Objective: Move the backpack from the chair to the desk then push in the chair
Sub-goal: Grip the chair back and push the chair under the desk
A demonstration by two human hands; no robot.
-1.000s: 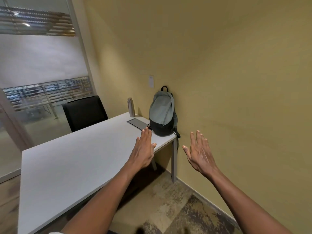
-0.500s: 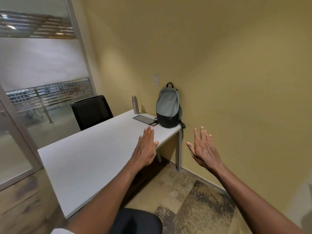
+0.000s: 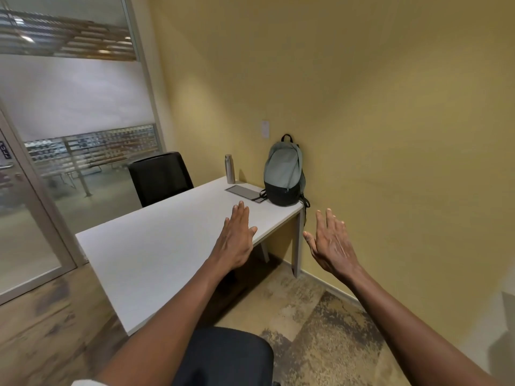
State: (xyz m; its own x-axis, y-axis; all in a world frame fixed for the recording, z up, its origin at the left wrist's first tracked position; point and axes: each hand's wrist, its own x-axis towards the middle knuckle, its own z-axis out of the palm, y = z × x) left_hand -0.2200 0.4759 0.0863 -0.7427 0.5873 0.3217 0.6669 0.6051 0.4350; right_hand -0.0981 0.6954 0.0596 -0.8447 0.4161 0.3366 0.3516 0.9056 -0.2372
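A grey backpack (image 3: 284,171) with a black base stands upright on the far right corner of the white desk (image 3: 156,254), leaning against the yellow wall. My left hand (image 3: 237,240) hovers over the desk's near right edge, palm down, fingers straight and empty. Off the desk's right side my right hand (image 3: 331,243) is held in the air, fingers spread, holding nothing. Both hands are well short of the backpack. The dark seat of a chair (image 3: 223,358) shows at the bottom, below my left forearm and in front of the desk.
A metal bottle (image 3: 229,169) and a flat grey tablet (image 3: 245,192) lie left of the backpack. A second black chair (image 3: 160,178) stands behind the desk. A glass partition and door (image 3: 33,207) are on the left; the yellow wall closes the right.
The view has pulled back from the desk and the backpack looks farther away. The near chair's seat has come into view at the bottom. Both hands stay empty and spread.
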